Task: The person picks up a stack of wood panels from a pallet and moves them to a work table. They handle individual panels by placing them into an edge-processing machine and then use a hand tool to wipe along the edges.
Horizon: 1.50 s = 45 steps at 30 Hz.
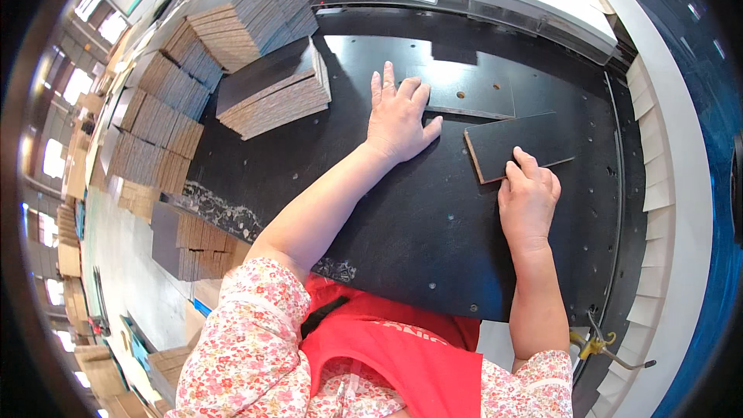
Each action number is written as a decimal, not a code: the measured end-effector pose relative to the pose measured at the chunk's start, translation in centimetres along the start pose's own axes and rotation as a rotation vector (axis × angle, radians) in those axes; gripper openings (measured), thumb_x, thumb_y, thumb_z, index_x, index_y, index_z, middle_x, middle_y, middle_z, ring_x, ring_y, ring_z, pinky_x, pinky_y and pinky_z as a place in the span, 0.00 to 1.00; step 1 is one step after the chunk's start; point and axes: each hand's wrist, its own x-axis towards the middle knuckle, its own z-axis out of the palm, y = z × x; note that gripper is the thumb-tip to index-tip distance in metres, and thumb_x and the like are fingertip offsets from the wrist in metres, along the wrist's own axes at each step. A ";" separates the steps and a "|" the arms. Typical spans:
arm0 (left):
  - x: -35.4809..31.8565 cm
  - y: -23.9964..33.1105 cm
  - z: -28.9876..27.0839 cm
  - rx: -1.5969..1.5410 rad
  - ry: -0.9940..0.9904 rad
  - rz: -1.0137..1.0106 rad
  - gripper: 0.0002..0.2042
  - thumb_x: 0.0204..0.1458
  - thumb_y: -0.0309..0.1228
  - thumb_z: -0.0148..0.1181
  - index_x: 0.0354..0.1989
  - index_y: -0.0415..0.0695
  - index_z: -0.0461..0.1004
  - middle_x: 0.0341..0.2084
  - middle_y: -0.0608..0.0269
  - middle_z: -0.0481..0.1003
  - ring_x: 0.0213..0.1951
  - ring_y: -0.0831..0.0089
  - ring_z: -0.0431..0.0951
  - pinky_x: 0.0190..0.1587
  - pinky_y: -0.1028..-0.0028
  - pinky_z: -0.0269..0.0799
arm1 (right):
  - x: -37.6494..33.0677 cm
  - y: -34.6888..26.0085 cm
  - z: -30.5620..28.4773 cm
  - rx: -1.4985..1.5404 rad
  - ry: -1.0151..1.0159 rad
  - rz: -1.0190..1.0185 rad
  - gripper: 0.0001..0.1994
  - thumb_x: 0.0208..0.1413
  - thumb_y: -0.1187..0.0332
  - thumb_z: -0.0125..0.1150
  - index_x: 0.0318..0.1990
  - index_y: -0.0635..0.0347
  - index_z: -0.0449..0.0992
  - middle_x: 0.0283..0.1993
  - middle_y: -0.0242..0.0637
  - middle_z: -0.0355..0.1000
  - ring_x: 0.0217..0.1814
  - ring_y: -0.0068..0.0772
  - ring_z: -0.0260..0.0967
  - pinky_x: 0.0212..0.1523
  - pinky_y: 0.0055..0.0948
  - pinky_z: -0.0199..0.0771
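Spread out flat, my left hand (400,118) is open over the black work table (387,224), at the left end of a dark panel (484,97) with two round holes. My right hand (529,193) grips the near edge of a small dark board (511,139) with a brown cut edge, its thumb and fingers closed at that edge. This board lies at a slant just nearer than the holed panel. Part of the panel's left end is hidden behind my left hand.
A short stack of dark boards (282,101) stands on the table's left. Taller stacks (248,11) rise beyond it. A machine bar (457,0) with a warning label crosses the far side. Pale pleated covers (650,186) run along the right, near a yellow-handled metal tool (594,344).
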 end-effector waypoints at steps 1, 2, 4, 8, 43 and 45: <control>-0.8 0.2 -0.5 0.031 -0.010 -0.008 0.31 0.53 0.49 0.61 0.62 0.44 0.69 0.61 0.50 0.65 0.72 0.34 0.47 0.73 0.38 0.35 | -0.1 0.0 -0.1 0.003 -0.008 -0.002 0.11 0.51 0.72 0.67 0.43 0.57 0.83 0.58 0.29 0.73 0.50 0.37 0.69 0.63 0.41 0.63; -1.4 0.2 -0.7 0.054 -0.003 -0.012 0.31 0.53 0.49 0.60 0.62 0.44 0.68 0.60 0.50 0.65 0.72 0.35 0.46 0.73 0.38 0.35 | 0.0 0.0 -0.1 0.005 -0.008 -0.006 0.11 0.51 0.72 0.67 0.43 0.58 0.83 0.58 0.29 0.73 0.50 0.37 0.69 0.63 0.41 0.63; -2.3 0.3 -0.9 0.094 0.012 -0.015 0.31 0.53 0.49 0.60 0.63 0.44 0.68 0.59 0.51 0.65 0.73 0.36 0.46 0.73 0.39 0.33 | 0.0 0.0 -0.2 0.000 -0.010 -0.012 0.11 0.51 0.72 0.67 0.43 0.58 0.83 0.58 0.29 0.73 0.51 0.37 0.69 0.64 0.41 0.63; -2.4 0.8 -1.6 0.129 -0.039 -0.049 0.31 0.55 0.49 0.60 0.62 0.43 0.69 0.55 0.48 0.65 0.74 0.39 0.44 0.74 0.40 0.29 | 0.2 -0.2 -0.7 -0.001 -0.042 -0.002 0.11 0.50 0.73 0.67 0.43 0.60 0.83 0.58 0.30 0.73 0.52 0.36 0.69 0.64 0.41 0.63; -1.6 -1.9 -2.7 -0.141 -0.062 -0.077 0.28 0.51 0.44 0.66 0.60 0.47 0.74 0.58 0.52 0.67 0.66 0.53 0.64 0.70 0.39 0.47 | 4.9 3.9 3.2 -0.292 -0.176 0.286 0.13 0.65 0.60 0.53 0.52 0.48 0.78 0.71 0.28 0.63 0.72 0.58 0.58 0.69 0.67 0.52; -1.4 -1.9 -2.4 -0.162 -0.035 -0.070 0.28 0.49 0.42 0.67 0.60 0.47 0.74 0.58 0.53 0.68 0.65 0.55 0.65 0.71 0.44 0.50 | 6.8 5.7 4.0 -0.305 -0.180 0.343 0.14 0.67 0.58 0.52 0.53 0.48 0.77 0.71 0.28 0.62 0.73 0.59 0.57 0.69 0.67 0.52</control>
